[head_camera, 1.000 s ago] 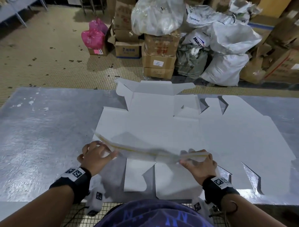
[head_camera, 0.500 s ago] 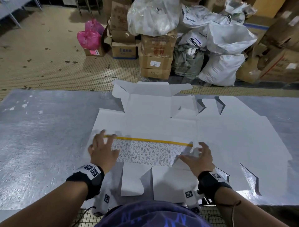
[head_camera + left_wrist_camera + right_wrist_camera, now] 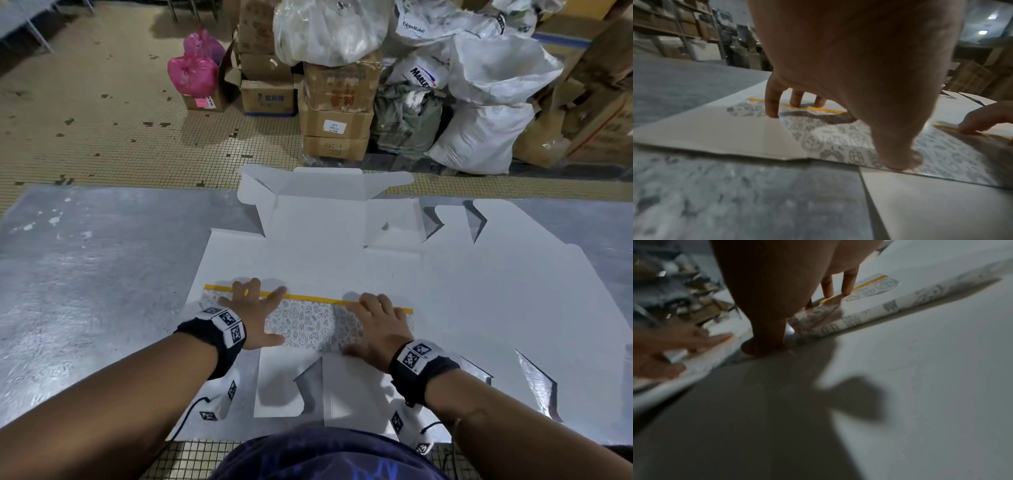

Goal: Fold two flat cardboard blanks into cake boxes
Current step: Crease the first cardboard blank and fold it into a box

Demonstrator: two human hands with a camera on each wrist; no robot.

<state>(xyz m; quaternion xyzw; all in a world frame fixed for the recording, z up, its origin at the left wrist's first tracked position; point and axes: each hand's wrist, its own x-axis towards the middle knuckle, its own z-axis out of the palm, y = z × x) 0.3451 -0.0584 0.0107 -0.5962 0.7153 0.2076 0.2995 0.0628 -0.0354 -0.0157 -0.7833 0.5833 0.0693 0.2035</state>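
Two white cardboard blanks lie side by side on the silver table: the near one [image 3: 308, 260] in front of me, the second [image 3: 513, 294] to its right. On the near blank a front panel [image 3: 308, 323] is folded over flat, showing a grey printed pattern and a yellow edge stripe. My left hand [image 3: 255, 313] presses its left part with spread straight fingers [image 3: 772, 104]. My right hand [image 3: 376, 322] presses its right part, fingers [image 3: 847, 282] extended onto the stripe. The far flaps [image 3: 325, 185] of the near blank stand slightly raised.
The silver-covered table [image 3: 102, 281] extends bare to the left. Beyond its far edge lies tiled floor with stacked brown cartons [image 3: 337, 113], white sacks [image 3: 486, 102] and a pink bag [image 3: 195, 65]. Small near tabs [image 3: 281, 387] of the blank reach the table's front edge.
The front panel, lifted in mid-air a second ago, has been folded over and laid flat. Both hands went from holding its edge to pressing down on it.
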